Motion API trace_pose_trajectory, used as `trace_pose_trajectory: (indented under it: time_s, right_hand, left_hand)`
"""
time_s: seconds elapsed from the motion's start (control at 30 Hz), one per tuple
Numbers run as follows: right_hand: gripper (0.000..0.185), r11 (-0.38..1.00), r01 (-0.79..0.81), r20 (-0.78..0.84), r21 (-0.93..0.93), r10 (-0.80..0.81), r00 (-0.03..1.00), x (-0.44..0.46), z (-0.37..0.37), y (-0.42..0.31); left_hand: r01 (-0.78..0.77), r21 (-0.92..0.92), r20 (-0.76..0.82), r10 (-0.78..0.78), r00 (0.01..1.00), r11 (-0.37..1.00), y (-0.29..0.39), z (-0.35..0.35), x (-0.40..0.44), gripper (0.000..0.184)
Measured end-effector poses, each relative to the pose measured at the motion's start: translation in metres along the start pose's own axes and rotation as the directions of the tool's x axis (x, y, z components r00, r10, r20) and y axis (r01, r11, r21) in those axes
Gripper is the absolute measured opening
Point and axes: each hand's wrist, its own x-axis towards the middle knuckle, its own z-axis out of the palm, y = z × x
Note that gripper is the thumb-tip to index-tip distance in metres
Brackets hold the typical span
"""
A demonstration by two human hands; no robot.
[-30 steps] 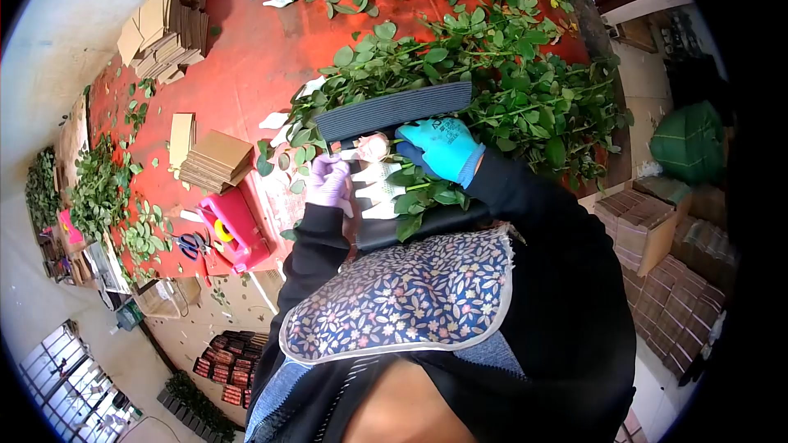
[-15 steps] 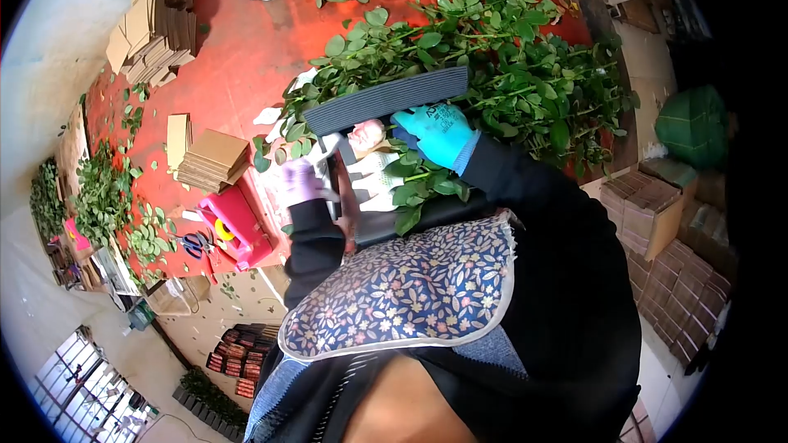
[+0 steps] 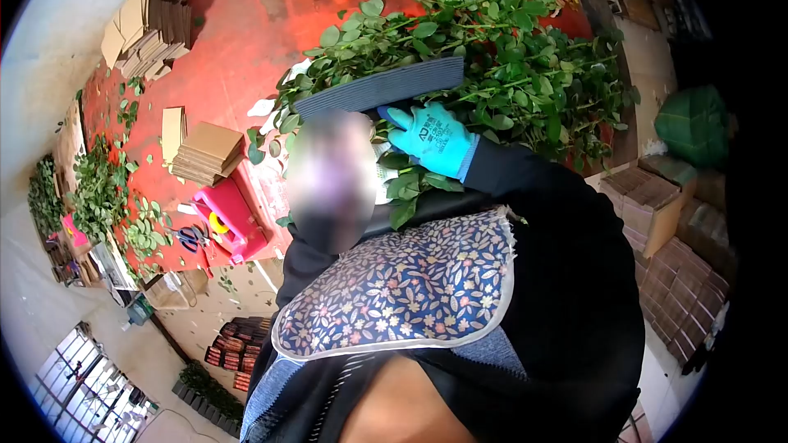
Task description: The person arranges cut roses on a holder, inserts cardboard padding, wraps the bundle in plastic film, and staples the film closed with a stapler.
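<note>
Left hand: masked by a blurred oval (image 3: 332, 180) at the end of a black sleeve; whether its fingers are wide, narrow or holding something cannot be told.
Right hand (image 3: 431, 139): in a bright blue glove, laid over leafy stems just below the grey strip; the fingers (image 3: 398, 118) lie close together, pointing toward the blur, but their undersides are hidden, so the grip cannot be told.
White-sleeved heads (image 3: 384, 174): partly visible between the blur and the blue glove, in front of the person.
Green leaves (image 3: 405, 188): just below the right hand, beside those heads.
Grey strip (image 3: 382, 86): ribbed, slanting upward to the right, just above the glove.
Leafy stems (image 3: 525, 86): heaped beyond the strip and off to its right.
Red table (image 3: 226, 53): under the stems, with small cardboard sheets (image 3: 207, 149) left of the blur and a taller cardboard stack (image 3: 148, 25) farther back.
Pink holder (image 3: 234, 215): near the table's front edge, with scissors (image 3: 193, 237) just left.
Floral apron (image 3: 402, 295): across the person's front.
</note>
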Motion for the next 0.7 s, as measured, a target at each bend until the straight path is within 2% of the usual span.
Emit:
trace_pose_trajectory:
  time_s: [0.03, 0.07, 0.13, 0.17, 0.2, 0.23, 0.27, 0.3, 0.37, 0.4, 0.43, 0.47, 0.5, 0.53, 0.57, 0.6, 0.67, 0.7]
  right_hand:
    - [0.026, 0.998, 0.003, 0.012, -0.069, -0.002, 1.000, -0.001, 0.004, -0.001]
    - [0.028, 0.995, -0.008, -0.015, -0.095, 0.007, 1.000, -0.001, 0.006, -0.001]
    - [0.028, 0.996, -0.019, -0.008, -0.091, 0.019, 1.000, 0.000, 0.008, -0.002]
    - [0.028, 0.996, -0.031, 0.001, -0.089, 0.031, 1.000, 0.001, 0.008, -0.002]
    - [0.028, 0.995, -0.033, -0.002, -0.092, 0.033, 0.999, 0.002, 0.005, 0.000]
    - [0.027, 0.993, -0.090, 0.048, 0.082, 0.087, 0.995, 0.002, -0.001, 0.003]
    - [0.026, 0.956, -0.152, 0.111, 0.251, 0.128, 0.986, 0.001, -0.007, 0.004]
    - [0.026, 0.957, -0.147, 0.116, 0.251, 0.121, 0.986, -0.001, -0.011, 0.008]
    - [0.026, 0.869, 0.072, -0.173, 0.490, 0.016, 0.985, -0.009, -0.019, 0.014]
    - [0.030, 0.818, 0.038, -0.050, 0.574, -0.012, 0.999, -0.013, -0.028, 0.016]
    - [0.030, 0.814, 0.046, -0.038, 0.579, -0.030, 0.999, -0.016, -0.027, 0.014]
    - [0.029, 0.890, 0.091, -0.061, 0.448, -0.071, 0.996, -0.019, -0.027, 0.010]
    - [0.028, 0.944, 0.133, -0.082, 0.303, -0.113, 0.990, -0.021, -0.027, 0.006]
    - [0.022, 0.938, 0.054, 0.013, 0.343, -0.062, 0.998, -0.020, -0.028, 0.000]
    - [0.022, 0.938, 0.054, 0.014, 0.342, -0.062, 0.998, -0.018, -0.027, -0.002]
    - [0.019, 0.961, 0.034, 0.047, 0.274, -0.048, 0.998, -0.017, -0.024, -0.004]
    - [0.014, 0.983, -0.002, 0.087, 0.185, -0.014, 0.996, -0.017, -0.024, -0.008]
    - [0.014, 0.982, -0.005, 0.088, 0.189, -0.012, 0.996, -0.018, -0.020, -0.008]
  left_hand:
    - [-0.042, 0.132, -0.023, 0.045, 0.999, 0.990, 0.006, 0.001, 0.000, 0.020]
    - [-0.059, 0.161, -0.024, 0.064, 0.998, 0.985, 0.030, -0.005, 0.002, 0.025]
    - [-0.100, 0.106, -0.090, 0.109, 0.990, 0.989, 0.035, -0.019, -0.002, 0.008]
    - [-0.099, -0.010, -0.161, 0.096, 0.982, 0.995, 0.022, -0.026, -0.006, 0.011]
    - [-0.040, -0.163, -0.214, 0.004, 0.977, 0.986, 0.004, -0.032, -0.010, 0.021]
    - [0.241, -0.359, -0.181, -0.321, 0.930, 0.901, -0.034, -0.041, -0.020, 0.022]
    - [0.190, -0.590, -0.137, -0.329, 0.934, 0.785, -0.010, -0.049, -0.014, 0.023]
    - [0.102, -0.558, -0.141, -0.215, 0.966, 0.823, -0.015, -0.055, -0.017, 0.022]
    - [-0.092, -0.509, -0.142, 0.022, 0.990, 0.856, -0.027, -0.067, -0.022, 0.019]
    - [-0.032, -0.459, -0.048, 0.011, 0.999, 0.888, -0.030, -0.068, -0.025, 0.017]
    - [0.026, -0.405, 0.044, -0.009, 0.999, 0.914, -0.034, -0.067, -0.028, 0.016]
    - [0.110, -0.501, 0.047, -0.100, 0.994, 0.858, -0.029, -0.049, -0.029, 0.016]
    - [0.169, -0.170, 0.073, -0.158, 0.985, 0.971, 0.017, -0.042, -0.020, 0.019]
    - [0.210, -0.246, 0.106, -0.189, 0.976, 0.946, 0.032, -0.027, -0.019, 0.018]
    - [0.249, -0.317, 0.145, -0.213, 0.966, 0.915, 0.038, -0.018, -0.017, 0.018]
    - [0.248, -0.316, 0.149, -0.210, 0.966, 0.916, 0.027, -0.013, -0.016, 0.018]
    - [0.062, -0.340, 0.101, -0.029, 0.994, 0.938, 0.004, 0.000, -0.016, 0.017]
    - [0.065, -0.340, 0.105, -0.032, 0.994, 0.938, 0.000, 0.000, -0.018, 0.017]
